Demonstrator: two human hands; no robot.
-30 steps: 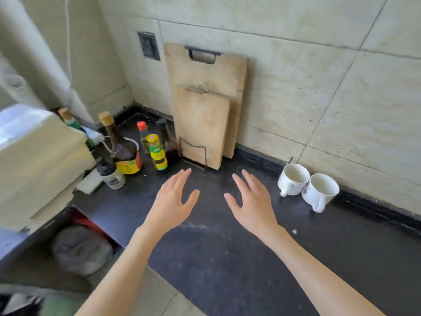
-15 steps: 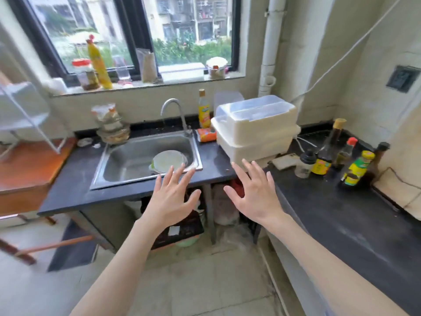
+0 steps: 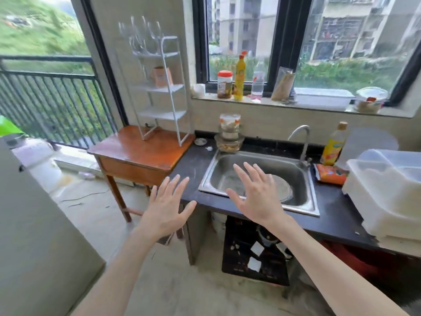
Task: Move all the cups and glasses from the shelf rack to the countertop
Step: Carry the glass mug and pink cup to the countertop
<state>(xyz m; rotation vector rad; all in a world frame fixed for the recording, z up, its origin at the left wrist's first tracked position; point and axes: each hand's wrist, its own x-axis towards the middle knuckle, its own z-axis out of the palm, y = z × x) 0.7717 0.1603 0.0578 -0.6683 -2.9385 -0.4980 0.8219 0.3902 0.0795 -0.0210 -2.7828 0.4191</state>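
Head view: left hand (image 3: 167, 209) and right hand (image 3: 256, 197) hover empty, fingers spread apart, while blurred glasses (image 3: 139, 35) sit atop the white shelf rack (image 3: 159, 87) (on a wooden desk (image 3: 141, 151)).

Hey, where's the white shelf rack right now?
In the head view the white shelf rack stands upper left of centre on the wooden side table, just left of the sink.

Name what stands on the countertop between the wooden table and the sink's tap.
In the head view, a stack of bowls and a jar stands between the wooden table and the tap, with a small dish beside it.
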